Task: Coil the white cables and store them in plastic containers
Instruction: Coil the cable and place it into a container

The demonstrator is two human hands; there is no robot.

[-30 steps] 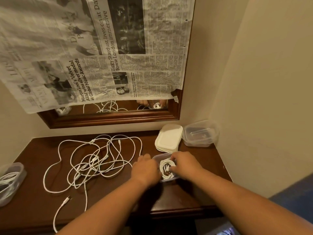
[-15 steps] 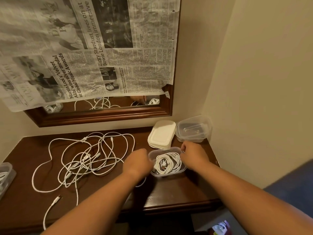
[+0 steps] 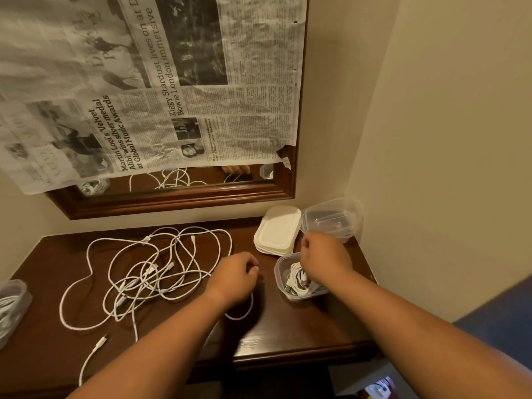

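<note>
A coiled cable point(image 3: 296, 279) lies in a clear container point(image 3: 278, 273) on the table point(image 3: 302, 326), just under the right hand point(image 3: 325, 256), whose fingers curl down near the lids point(image 3: 277, 230); its grip cannot be told. The left hand point(image 3: 236, 276), knuckles up and curled, sits beside the loose cables point(image 3: 149, 272); whether it holds anything is hidden

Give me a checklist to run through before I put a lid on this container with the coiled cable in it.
1. Coiled cable inside the container: ok.
2. Coil all below the rim: cannot tell, the right hand covers part.
3. Lids close beside the container: ok.
4. Right hand free to take a lid: cannot tell, its fingers are curled.
5. Left hand steadying the container: not ok, it is apart from it.
6. Loose cables clear of the container: ok.
</note>
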